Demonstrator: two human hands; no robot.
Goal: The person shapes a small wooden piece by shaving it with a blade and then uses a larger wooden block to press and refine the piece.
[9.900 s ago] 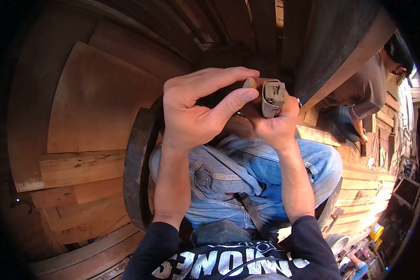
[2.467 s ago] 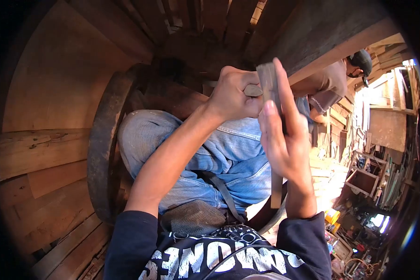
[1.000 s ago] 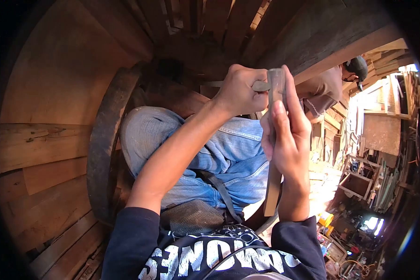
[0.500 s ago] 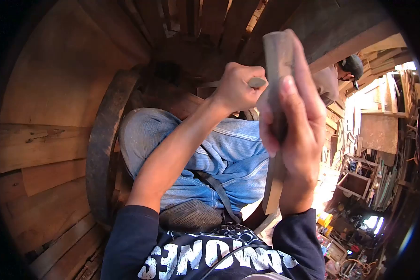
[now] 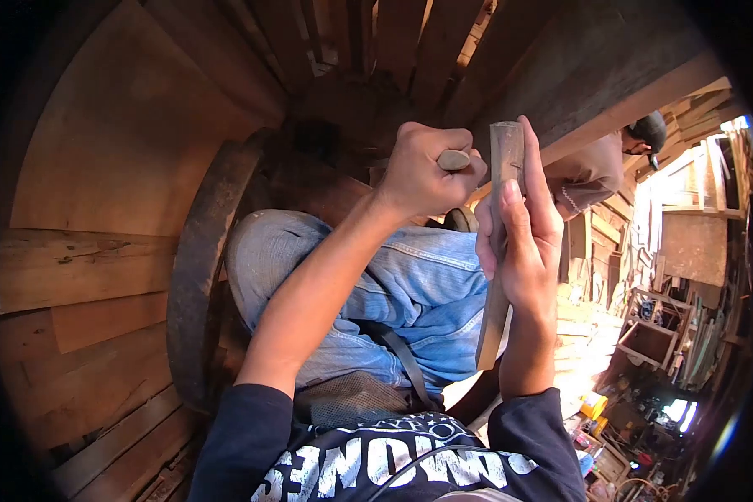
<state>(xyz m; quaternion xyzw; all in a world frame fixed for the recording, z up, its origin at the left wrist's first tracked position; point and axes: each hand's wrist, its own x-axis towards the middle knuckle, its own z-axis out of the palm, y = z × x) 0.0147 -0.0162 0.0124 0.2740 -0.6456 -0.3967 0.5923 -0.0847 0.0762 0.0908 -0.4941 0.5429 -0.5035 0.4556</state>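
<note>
My left hand (image 5: pixel 427 171) is closed in a fist around a tool handle (image 5: pixel 453 160), whose rounded end shows above the fingers; the rest of the tool is hidden. Beside it, my right hand (image 5: pixel 527 243) grips a long, slightly curved wooden piece (image 5: pixel 495 309) between thumb and fingers. That piece stands lengthwise in the view, its top end level with my left hand and its lower end beside my right wrist. Both hands are above my lap in blue jeans (image 5: pixel 427 268).
A thick curved dark wooden piece (image 5: pixel 201 268) stands at my left, before plank walls (image 5: pixel 84 268). A heavy beam (image 5: pixel 627 109) crosses the upper right. Behind it bends a person (image 5: pixel 590 167) in a dark cap. Shelves and clutter (image 5: pixel 653 339) fill the right side.
My right hand and the wooden piece have moved down and nearer to me, and the piece is more clearly seen. My left hand has shifted slightly down. More of the other person shows.
</note>
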